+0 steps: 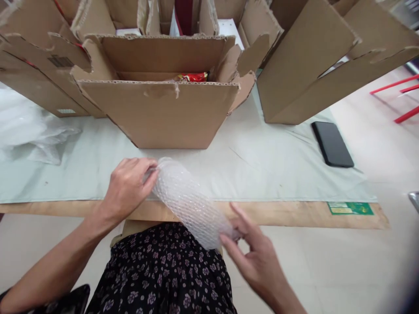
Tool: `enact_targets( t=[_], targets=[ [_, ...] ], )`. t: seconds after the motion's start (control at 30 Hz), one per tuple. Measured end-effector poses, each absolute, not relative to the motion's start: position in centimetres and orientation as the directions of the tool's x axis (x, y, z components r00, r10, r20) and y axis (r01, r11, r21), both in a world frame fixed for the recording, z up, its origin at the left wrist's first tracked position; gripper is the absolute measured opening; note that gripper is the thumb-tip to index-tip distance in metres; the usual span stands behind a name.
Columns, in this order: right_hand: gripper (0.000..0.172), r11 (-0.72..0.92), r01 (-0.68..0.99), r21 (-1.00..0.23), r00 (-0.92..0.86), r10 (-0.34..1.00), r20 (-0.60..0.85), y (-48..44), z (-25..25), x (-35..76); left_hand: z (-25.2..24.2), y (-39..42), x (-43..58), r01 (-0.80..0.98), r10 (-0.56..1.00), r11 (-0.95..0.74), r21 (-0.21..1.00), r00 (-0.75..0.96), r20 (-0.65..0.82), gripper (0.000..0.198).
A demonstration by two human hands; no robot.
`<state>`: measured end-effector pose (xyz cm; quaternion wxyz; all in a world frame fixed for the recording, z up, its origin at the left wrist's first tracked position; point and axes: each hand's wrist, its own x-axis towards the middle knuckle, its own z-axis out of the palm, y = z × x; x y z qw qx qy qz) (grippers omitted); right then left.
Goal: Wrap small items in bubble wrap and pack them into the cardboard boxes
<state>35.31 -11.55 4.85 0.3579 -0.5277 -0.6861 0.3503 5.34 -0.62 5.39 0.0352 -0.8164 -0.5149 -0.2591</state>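
A length of bubble wrap (188, 198) is held slantwise in front of the person, its far end over the desk (294, 215) and its near end past the desk's edge, above the lap of a dark floral garment (157, 274). The left hand (129, 181) has its grip clamped on the far end, thumb and fingers pinched together on the film. The right hand (257, 248) has the near end between thumb and fingers, while the forefinger is extended and apart from the others; how firmly this grip presses is hard to tell, as some fingertips are hidden. Whether the wrap encloses anything cannot be told either.

The step in hand looks like folding or smoothing the wrap between the two hands. The next move would seem to call for keeping the left pinch firm while the right fingers gather and tuck the loose near end, without letting the layers spring apart.

Just beyond the wrap, on the pale green cloth (255, 174), stands an open-topped cardboard box (166, 117) with a shiny red packet (194, 77) showing inside. A taller carton (304, 69) stands to its right, and a black smartphone (332, 144) lies near that carton. Crumpled clear plastic (26, 126) lies at the left, well apart from the left hand.
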Motion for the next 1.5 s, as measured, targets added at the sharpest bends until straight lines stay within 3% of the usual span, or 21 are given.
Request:
enact_targets(
  t=[0.1, 0.23, 0.3, 0.37, 0.5, 0.63, 0.7, 0.8, 0.93, 1.03, 1.1, 1.17, 1.27, 1.37, 1.5],
  targets=[
    [0.067, 0.164, 0.402, -0.901, -0.227, 0.971, 0.076, -14.1, 2.7, 31.9, 5.4, 2.6, 6.8, 0.807, 0.733, -0.584, 0.085, 0.479, 0.483, 0.013],
    [0.047, 0.143, 0.394, -0.908, -0.236, 0.971, 0.050, -14.9, 0.8, 28.9, 4.8, 3.0, 9.0, 0.769, 0.669, -0.638, 0.045, 0.525, 0.526, 0.024],
    [0.035, 0.126, 0.332, -0.935, -0.256, 0.966, 0.039, -14.6, 1.0, 28.7, 4.5, 0.7, 8.9, 0.700, 0.661, -0.692, 0.175, 0.518, 0.542, 0.028],
    [0.027, 0.085, 0.242, -0.967, -0.283, 0.959, 0.013, -14.2, 1.7, 29.0, 4.4, -2.4, 7.9, 0.564, 0.687, -0.724, 0.396, 0.535, 0.492, 0.030],
    [0.020, -0.090, -0.031, -0.995, -0.363, 0.929, -0.072, -13.2, 2.8, 29.8, 4.0, -7.2, 5.2, 0.359, 0.783, -0.521, 0.774, 0.562, 0.267, 0.042],
    [0.042, -0.313, -0.405, -0.859, -0.307, 0.932, -0.195, -12.0, 2.6, 29.1, 3.6, -8.5, 4.6, 0.272, 0.845, -0.315, 0.909, 0.516, 0.139, 0.083],
    [0.056, -0.351, -0.454, -0.819, -0.271, 0.930, -0.249, -11.4, 2.4, 28.4, 3.4, -8.6, 5.3, 0.356, 0.906, -0.267, 0.895, 0.408, 0.109, 0.082],
    [0.066, -0.368, -0.361, -0.857, -0.267, 0.921, -0.283, -11.0, 2.2, 27.6, 2.9, -8.7, 6.8, 0.551, 0.957, -0.290, 0.782, 0.184, 0.226, 0.058],
    [0.073, -0.280, -0.245, -0.928, -0.275, 0.938, -0.210, -11.2, 2.1, 27.4, 2.5, -8.4, 7.8, 0.744, 0.921, -0.327, 0.583, 0.113, 0.372, 0.054],
    [0.061, -0.143, -0.116, -0.983, -0.245, 0.963, -0.111, -11.5, 2.6, 28.2, 2.5, -8.2, 7.8, 0.806, 0.918, -0.323, 0.496, 0.139, 0.372, 0.052],
    [0.052, 0.036, 0.070, -0.997, -0.203, 0.979, 0.021, -11.3, 3.1, 29.0, 2.6, -8.2, 7.7, 0.829, 0.922, -0.318, 0.460, 0.156, 0.355, 0.049],
    [0.049, 0.274, 0.327, -0.905, -0.233, 0.951, 0.203, -10.6, 3.5, 29.9, 2.6, -8.2, 7.6, 0.843, 0.924, -0.316, 0.435, 0.169, 0.343, 0.047],
    [0.047, 0.549, 0.586, -0.596, -0.434, 0.834, 0.341, -8.9, 3.5, 30.7, 2.6, -8.2, 7.6, 0.866, 0.923, -0.314, 0.390, 0.181, 0.340, 0.042],
    [0.035, 0.649, 0.645, -0.404, -0.570, 0.760, 0.311, -7.2, 2.8, 30.6, 2.9, -8.6, 7.3, 0.870, 0.907, -0.333, 0.363, 0.191, 0.375, 0.037],
    [0.027, 0.672, 0.639, -0.374, -0.572, 0.740, 0.354, -6.2, 2.5, 29.8, 3.4, -9.4, 6.3, 0.769, 0.847, -0.496, 0.402, 0.329, 0.417, 0.034]
  ],
)
